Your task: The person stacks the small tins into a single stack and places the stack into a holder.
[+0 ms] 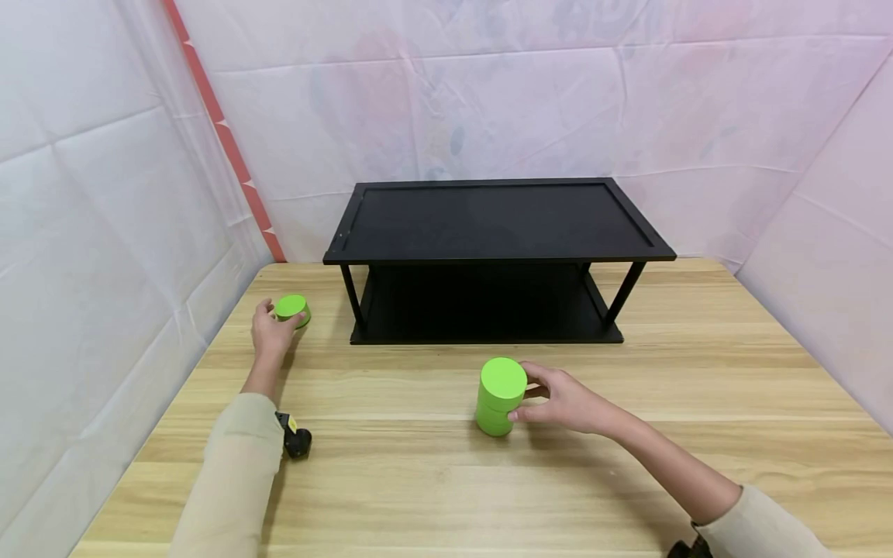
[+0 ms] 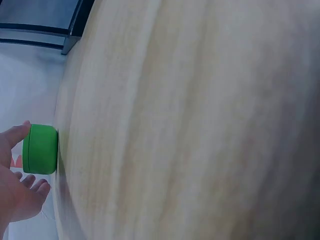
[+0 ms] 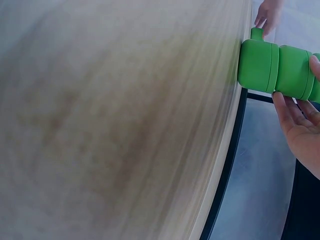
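Left hand (image 1: 270, 335): fingers apart around tin (image 1: 290, 306), nine o'clock from rack (image 1: 491, 221). Right hand (image 1: 563, 401): fingers clamped on tin stack (image 1: 498, 391), six o'clock from rack.

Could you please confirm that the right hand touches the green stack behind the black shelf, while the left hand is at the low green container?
Not quite: the head view shows the green stack in front of the black shelf, not behind it. The right hand does touch that stack, and the left hand is at the low green container.
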`<state>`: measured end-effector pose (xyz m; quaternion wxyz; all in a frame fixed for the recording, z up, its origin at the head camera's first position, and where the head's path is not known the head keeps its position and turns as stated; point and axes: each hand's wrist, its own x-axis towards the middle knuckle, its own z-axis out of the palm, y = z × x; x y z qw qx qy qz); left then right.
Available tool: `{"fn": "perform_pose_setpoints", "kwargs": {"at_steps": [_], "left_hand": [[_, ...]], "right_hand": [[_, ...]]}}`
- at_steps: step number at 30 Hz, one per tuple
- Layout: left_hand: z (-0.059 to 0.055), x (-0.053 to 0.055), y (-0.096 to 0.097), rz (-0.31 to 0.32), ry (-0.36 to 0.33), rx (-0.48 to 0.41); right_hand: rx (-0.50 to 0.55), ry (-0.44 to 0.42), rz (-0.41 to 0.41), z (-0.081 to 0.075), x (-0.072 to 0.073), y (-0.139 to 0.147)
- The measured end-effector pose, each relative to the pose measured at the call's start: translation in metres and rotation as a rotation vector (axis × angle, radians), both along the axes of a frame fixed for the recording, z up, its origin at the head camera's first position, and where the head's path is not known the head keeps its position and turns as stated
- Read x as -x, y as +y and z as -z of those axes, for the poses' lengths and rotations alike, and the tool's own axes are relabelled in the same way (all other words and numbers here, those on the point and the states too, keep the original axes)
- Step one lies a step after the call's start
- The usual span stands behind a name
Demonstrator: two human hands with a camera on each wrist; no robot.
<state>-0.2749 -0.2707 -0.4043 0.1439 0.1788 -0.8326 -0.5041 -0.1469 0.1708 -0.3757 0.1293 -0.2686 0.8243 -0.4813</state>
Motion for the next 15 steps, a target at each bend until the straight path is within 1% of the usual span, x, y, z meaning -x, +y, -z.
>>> {"fn": "perform_pose_setpoints", "kwargs": {"at_steps": [8, 15], "left_hand": [[0.0039, 0.0046, -0.0002, 0.012, -0.011, 0.034], [0.0057, 0.0064, 0.0007, 0.010, -0.009, 0.067]], "right_hand": [[0.005, -0.003, -0.001, -0.0004, -0.0010, 0.0000], [-0.005, 0.010, -0.005, -0.0009, -0.0009, -0.0002]]}}
